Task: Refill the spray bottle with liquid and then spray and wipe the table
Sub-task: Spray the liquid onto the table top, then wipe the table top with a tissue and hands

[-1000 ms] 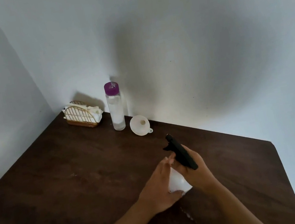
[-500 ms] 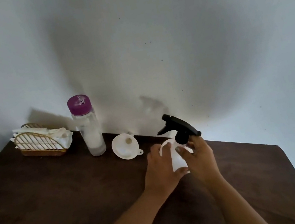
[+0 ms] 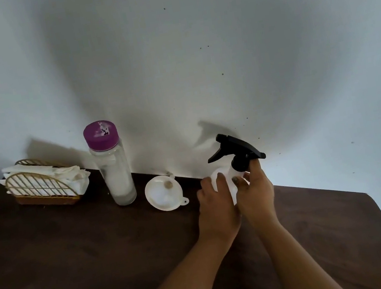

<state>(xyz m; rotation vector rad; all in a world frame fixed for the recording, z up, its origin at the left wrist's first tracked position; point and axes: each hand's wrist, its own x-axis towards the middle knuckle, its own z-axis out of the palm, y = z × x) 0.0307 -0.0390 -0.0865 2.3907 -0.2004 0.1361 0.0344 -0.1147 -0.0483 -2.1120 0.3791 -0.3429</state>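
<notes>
Since half a second ago both hands keep their grip on the spray bottle (image 3: 227,183), standing upright near the table's far edge: the left hand (image 3: 217,206) wraps the white, rounded plastic body, while the right hand (image 3: 256,191) pinches the neck under the black trigger head (image 3: 235,150). Just left lies a white funnel (image 3: 164,196), then a tall clear bottle (image 3: 114,173) with a scuffed purple cap whose marks cannot be read, and a gold wire holder (image 3: 39,187) of white napkins. All rest on the dark, matte wooden table (image 3: 78,266) against a plain white wall (image 3: 169,59) with small specks.
</notes>
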